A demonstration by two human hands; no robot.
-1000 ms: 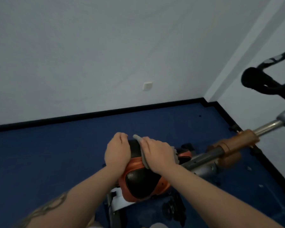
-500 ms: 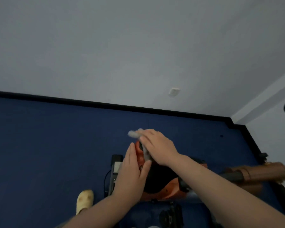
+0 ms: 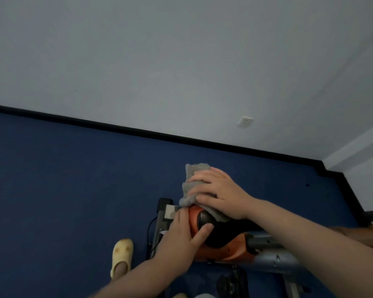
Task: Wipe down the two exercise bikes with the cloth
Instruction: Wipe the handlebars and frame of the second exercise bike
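An exercise bike's orange and black seat [image 3: 202,218] is low in the middle of the head view. My right hand [image 3: 220,192] lies flat on a grey cloth [image 3: 191,179] and presses it onto the far end of the seat; a corner of the cloth sticks up past my fingers. My left hand [image 3: 179,235] clasps the near left side of the seat, thumb on the black top and fingers along the orange edge. The bike's grey frame tube [image 3: 274,257] runs off to the right under my right forearm. No second bike is in view.
Dark blue carpet covers the floor up to a black skirting board and pale walls with a socket [image 3: 244,121]. My foot in a yellow slipper [image 3: 122,254] stands left of the bike's rear base bar [image 3: 165,209]. A black pedal [image 3: 230,282] sits below the frame.
My view has swung left, taking the handlebar out of frame. My right hand went from bunching the cloth to spreading it flat on the seat's end. My left hand moved to the seat's side.
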